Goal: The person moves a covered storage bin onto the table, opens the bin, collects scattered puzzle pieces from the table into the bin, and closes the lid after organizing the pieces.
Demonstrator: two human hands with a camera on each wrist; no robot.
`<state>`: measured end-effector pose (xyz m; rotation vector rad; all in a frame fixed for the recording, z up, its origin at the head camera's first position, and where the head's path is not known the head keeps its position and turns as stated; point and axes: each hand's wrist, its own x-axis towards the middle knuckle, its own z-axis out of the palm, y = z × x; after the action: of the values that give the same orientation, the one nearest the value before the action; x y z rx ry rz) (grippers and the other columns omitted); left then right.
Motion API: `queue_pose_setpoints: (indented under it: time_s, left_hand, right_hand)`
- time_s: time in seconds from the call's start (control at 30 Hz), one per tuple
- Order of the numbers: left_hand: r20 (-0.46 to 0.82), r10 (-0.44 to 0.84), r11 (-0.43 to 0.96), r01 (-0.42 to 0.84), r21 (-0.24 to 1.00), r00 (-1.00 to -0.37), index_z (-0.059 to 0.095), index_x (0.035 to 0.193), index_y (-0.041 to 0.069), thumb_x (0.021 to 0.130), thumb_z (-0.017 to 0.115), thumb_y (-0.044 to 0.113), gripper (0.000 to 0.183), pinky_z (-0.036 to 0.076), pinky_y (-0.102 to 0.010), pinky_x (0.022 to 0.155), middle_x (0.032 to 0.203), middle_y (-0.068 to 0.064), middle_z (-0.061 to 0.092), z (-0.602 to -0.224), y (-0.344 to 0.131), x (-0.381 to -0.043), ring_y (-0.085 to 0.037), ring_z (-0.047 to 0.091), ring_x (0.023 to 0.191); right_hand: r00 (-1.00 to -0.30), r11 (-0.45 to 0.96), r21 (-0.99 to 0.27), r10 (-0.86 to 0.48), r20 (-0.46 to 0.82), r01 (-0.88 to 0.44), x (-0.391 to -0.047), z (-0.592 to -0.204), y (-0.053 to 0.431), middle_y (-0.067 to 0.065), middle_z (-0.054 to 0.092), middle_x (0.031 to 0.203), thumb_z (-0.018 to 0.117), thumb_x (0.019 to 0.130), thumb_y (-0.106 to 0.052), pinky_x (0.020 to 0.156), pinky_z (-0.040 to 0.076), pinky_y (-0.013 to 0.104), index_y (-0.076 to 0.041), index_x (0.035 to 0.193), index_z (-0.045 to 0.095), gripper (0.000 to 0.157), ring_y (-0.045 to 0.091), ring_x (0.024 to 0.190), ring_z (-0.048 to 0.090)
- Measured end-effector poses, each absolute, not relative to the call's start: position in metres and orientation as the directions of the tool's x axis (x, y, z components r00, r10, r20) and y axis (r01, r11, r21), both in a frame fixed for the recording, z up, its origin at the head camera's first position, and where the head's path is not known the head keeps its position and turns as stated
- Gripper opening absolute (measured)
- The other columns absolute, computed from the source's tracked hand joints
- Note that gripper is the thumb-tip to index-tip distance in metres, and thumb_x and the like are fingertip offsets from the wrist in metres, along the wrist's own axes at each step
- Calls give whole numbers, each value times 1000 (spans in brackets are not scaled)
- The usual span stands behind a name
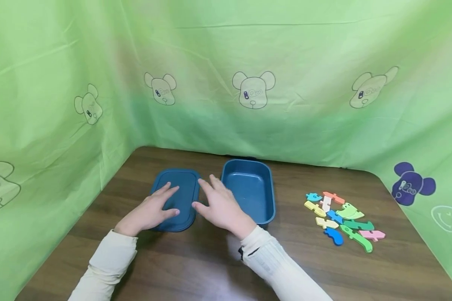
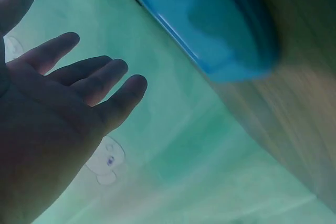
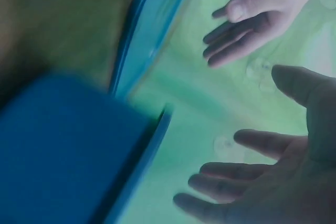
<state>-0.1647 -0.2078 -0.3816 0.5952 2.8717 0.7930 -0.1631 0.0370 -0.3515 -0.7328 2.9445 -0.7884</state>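
A dark blue lid (image 1: 184, 190) lies flat on the table, left of centre. My left hand (image 1: 150, 211) hovers over its left part, fingers spread and holding nothing. Just right of the lid is an open blue box (image 1: 250, 219) with rounded corners. My right hand (image 1: 224, 207) is held between lid and box, overlapping the box's left wall in the head view, its fingers straight and apart. In the left wrist view the left hand (image 2: 63, 98) shows an unfilled palm beside the lid (image 2: 205, 24). The right wrist view shows the right hand (image 3: 252, 177) likewise, near the box (image 3: 68, 150).
Several flat coloured puzzle pieces (image 1: 355, 225), some shaped like animal parts, lie in a loose cluster on the right of the brown wooden table (image 1: 196, 263). A green cloth (image 1: 211, 121) printed with bear heads hangs around the table's back and sides.
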Motion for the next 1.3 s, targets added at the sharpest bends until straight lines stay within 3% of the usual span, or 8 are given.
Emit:
queue_pose_setpoints:
  time_s: [0.3,0.53,0.67,1.0,1.3]
  left_hand:
    - [-17,431,760,353,546,-902,24,160,5,99,63,44,83,20,-65,112,166,-18,16,-379,-160,-173,-40,20,149]
    - [-60,472,741,359,568,-879,10,163,9,97,59,59,96,20,-57,115,168,-5,-2,-378,-120,-176,-31,14,151]
    - [-118,503,738,354,575,-856,3,163,9,93,63,61,105,19,-60,115,167,-4,-10,-379,-100,-179,-30,8,152]
    - [-203,500,766,321,557,-842,-2,162,8,87,71,61,118,17,-63,114,167,-11,-14,-387,-71,-187,-35,-1,152]
    - [-202,489,762,303,572,-849,-4,163,11,85,71,64,121,17,-63,114,167,-7,-17,-395,-68,-189,-32,-2,153]
  right_hand:
    - [-935,862,-374,-350,51,-342,-166,-360,103,30,7,163,64,90,-64,113,10,67,-7,160,27,98,45,150,4]
    - [-957,892,-353,-290,29,-281,-163,-373,150,34,-1,162,67,88,-65,109,10,73,-2,161,19,108,51,148,0]
    - [-965,903,-350,-264,4,-249,-160,-380,167,34,-4,162,65,86,-70,109,10,72,1,161,14,114,50,148,-2]
    - [-968,912,-356,-244,-66,-205,-153,-391,182,37,-2,160,61,92,-65,108,18,72,15,155,10,113,52,148,4]
    - [-966,907,-368,-248,-71,-206,-154,-393,185,36,4,161,60,92,-66,107,21,71,16,154,11,114,49,148,9]
